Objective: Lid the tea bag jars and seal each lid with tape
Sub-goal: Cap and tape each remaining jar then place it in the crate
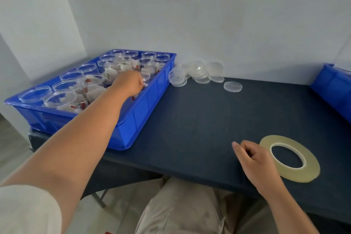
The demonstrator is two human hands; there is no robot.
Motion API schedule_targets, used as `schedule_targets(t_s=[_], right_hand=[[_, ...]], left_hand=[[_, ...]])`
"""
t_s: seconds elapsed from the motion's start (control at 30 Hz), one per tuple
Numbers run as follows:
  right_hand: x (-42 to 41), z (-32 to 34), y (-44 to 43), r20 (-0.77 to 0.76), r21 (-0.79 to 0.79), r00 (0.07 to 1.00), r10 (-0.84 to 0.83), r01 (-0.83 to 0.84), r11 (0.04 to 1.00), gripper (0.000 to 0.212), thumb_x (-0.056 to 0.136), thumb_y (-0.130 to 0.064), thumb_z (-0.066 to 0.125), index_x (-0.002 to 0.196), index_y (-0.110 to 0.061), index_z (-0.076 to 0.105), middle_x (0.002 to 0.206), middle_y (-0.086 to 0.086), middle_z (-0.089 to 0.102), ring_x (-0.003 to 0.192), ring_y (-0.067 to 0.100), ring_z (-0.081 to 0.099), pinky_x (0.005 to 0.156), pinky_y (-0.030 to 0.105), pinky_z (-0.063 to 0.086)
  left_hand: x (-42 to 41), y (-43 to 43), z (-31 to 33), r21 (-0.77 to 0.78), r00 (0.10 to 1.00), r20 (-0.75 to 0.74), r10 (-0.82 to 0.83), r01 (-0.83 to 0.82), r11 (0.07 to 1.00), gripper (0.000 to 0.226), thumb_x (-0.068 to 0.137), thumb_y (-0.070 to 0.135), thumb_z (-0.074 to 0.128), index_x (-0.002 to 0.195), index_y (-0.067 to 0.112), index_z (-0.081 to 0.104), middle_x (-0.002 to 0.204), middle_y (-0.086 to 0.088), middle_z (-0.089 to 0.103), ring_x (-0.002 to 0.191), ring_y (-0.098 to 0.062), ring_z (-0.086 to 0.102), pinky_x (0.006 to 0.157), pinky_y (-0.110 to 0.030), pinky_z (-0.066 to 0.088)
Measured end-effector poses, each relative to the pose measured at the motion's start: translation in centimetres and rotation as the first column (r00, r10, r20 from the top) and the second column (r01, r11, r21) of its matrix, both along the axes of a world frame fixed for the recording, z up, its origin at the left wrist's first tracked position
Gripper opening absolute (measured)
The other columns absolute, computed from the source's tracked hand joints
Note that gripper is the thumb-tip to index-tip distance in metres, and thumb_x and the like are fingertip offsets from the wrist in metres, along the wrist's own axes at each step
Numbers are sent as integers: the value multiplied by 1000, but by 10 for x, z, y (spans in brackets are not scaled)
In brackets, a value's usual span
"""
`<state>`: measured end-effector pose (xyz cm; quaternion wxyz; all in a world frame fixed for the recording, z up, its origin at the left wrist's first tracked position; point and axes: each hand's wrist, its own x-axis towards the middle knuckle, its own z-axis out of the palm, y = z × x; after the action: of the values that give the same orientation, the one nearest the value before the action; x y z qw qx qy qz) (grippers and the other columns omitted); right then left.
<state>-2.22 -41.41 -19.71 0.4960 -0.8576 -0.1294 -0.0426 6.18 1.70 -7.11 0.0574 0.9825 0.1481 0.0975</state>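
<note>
While the right hand (253, 161) rests loosely curled and empty by the table's (190, 119) near edge, touching the flat tape roll (289, 158), the left hand (129, 83) reaches into the blue bin (140, 112) of open jars (62, 99) at the far left corner, its grip hidden, with clear lids (196, 73) along the far edge.

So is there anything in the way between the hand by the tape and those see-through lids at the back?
Nothing visible. The right hand rests beside the flat ring-shaped roll of clear tape, and only bare dark blue table lies between it and the clear round plastic lids by the wall. The blue plastic crate sits off to the left.
</note>
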Motion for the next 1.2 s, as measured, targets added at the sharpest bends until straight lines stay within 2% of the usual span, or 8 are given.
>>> schedule_targets(t_s=[0.33, 0.5, 0.63, 0.9, 1.0, 1.07, 1.13, 1.2], right_hand=[[4, -3, 0, 6, 5, 1000, 14, -14, 1000, 51, 103, -45, 61, 70, -11, 41, 58, -2, 41, 55, 6, 38, 53, 25, 34], [0, 3, 3, -34, 44, 999, -19, 21, 999, 44, 83, -77, 64, 98, -35, 65, 92, -15, 70, 85, 1, 67, 68, 15, 52], [-3, 4, 4, -56, 65, 995, 79, -76, 995, 91, 69, -78, 79, 147, -45, 45, 137, -30, 56, 126, -6, 57, 103, 18, 50], [-3, 10, 5, 62, 143, 997, 35, -43, 989, 91, 77, -42, 94, 140, -54, 30, 127, -41, 53, 120, -8, 59, 90, 9, 52], [-3, 5, 4, 35, 181, 999, -3, -3, 984, 87, 77, -44, 95, 141, -46, 37, 124, -24, 63, 114, 3, 66, 95, 30, 60], [-4, 4, 6, 39, 149, 998, -40, 34, 988, 90, 74, -54, 93, 142, -46, 34, 126, -26, 60, 115, -1, 64, 97, 30, 59], [-4, 2, 7, 62, 120, 996, -63, 56, 991, 92, 73, -62, 90, 141, -52, 30, 128, -33, 54, 118, -5, 59, 98, 24, 57], [-5, 1, 8, 78, 119, 995, -69, 59, 991, 90, 72, -64, 88, 139, -58, 28, 130, -36, 52, 122, -6, 57, 100, 23, 55]], left_hand=[[-45, -51, 68, 67, 721, 672, -168, 167, 984, 31, 87, 55, 75, 84, 27, 63, 87, 12, 60, 77, -9, 53, 73, -29, 40], [-72, -133, 57, -75, 809, 418, -413, 484, 872, 33, 81, 66, 73, 77, 35, 62, 80, 18, 64, 72, 3, 60, 64, -26, 45], [-85, -192, -5, -123, 775, 221, -592, 624, 772, 29, 91, 65, 67, 83, 39, 55, 88, 21, 58, 80, 3, 59, 65, -24, 43], [-84, -232, -67, -143, 606, 301, -736, 792, 594, 21, 98, 58, 63, 99, 39, 53, 115, 23, 53, 86, -4, 60, 68, -20, 51], [-75, -231, -65, -431, 637, 387, -667, 764, 480, 27, 102, 59, 55, 121, 42, 65, 120, 25, 63, 79, -7, 64, 70, -18, 53], [-57, -230, -62, -649, 745, 466, -478, 655, 387, 35, 105, 63, 43, 119, 46, 70, 86, 13, 69, 62, -6, 57, 60, -20, 49], [-22, -233, -60, -806, 853, 468, -233, 519, 283, 37, 107, 57, 41, 106, 41, 75, 84, 4, 73, 54, -8, 49, 55, -23, 43], [22, -238, -60, -829, 902, 407, -147, 432, 354, 32, 107, 44, 46, 98, 37, 76, 101, 16, 77, 54, -5, 55, 61, -27, 45]])
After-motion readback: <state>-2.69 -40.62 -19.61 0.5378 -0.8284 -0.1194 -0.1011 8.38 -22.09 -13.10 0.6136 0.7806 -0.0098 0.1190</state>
